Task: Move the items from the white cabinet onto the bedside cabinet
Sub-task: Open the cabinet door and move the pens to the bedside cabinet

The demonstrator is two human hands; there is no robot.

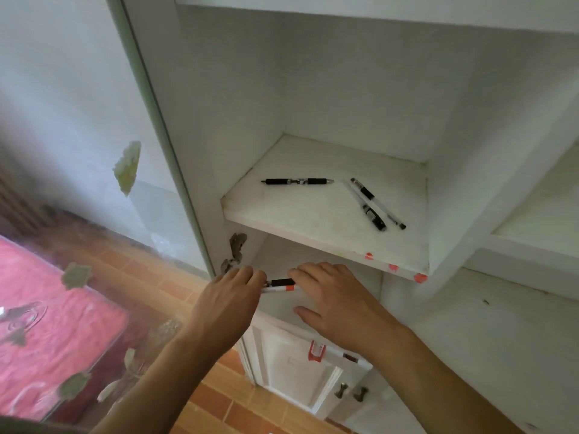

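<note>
The white cabinet has an open shelf (pixel 282 220) with three pens lying on it. A black pen (pixel 297 181) lies toward the left, and two clear pens with black grips (pixel 365 205) are crossed at the right. Just below the shelf's front edge, my left hand (pixel 228 299) is curled around the left ends of a black pen and a white pen with an orange band (pixel 280 285). My right hand (pixel 338 299) is flat, thumb spread, with its fingertips over the right ends of those two pens.
Lower cabinet doors (pixel 291 364) with metal knobs (pixel 341 389) are beneath my hands; a red and white object (pixel 316 352) sits at their top edge. A metal hinge (pixel 235 252) juts from the left wall. A red patterned surface (pixel 47 308) lies at the lower left, over orange floor tiles.
</note>
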